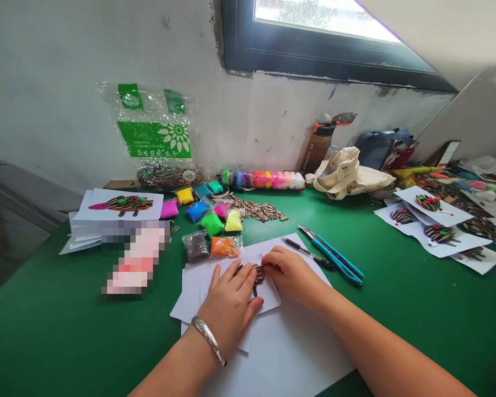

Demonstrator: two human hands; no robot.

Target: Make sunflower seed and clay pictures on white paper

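Note:
My left hand [230, 295], with a silver bangle at the wrist, lies flat on a small white card [271, 299]. Its fingers partly cover a figure of striped sunflower seeds [259, 275] on that card. At the figure's right end, the thumb and fingers of my right hand [291, 275] are pinched together; whatever is between them is hidden. Beneath the card are larger white sheets of paper [289, 347]. A black pen [310, 253] and a blue utility knife [334, 256] lie just beyond my right hand.
Bags of coloured clay [210, 224] and loose sunflower seeds [258, 209] lie beyond the paper. Finished seed-picture cards are stacked left [119, 205] and right [440, 234]. A brown bottle [317, 146] and a cloth bag [347, 173] stand by the wall.

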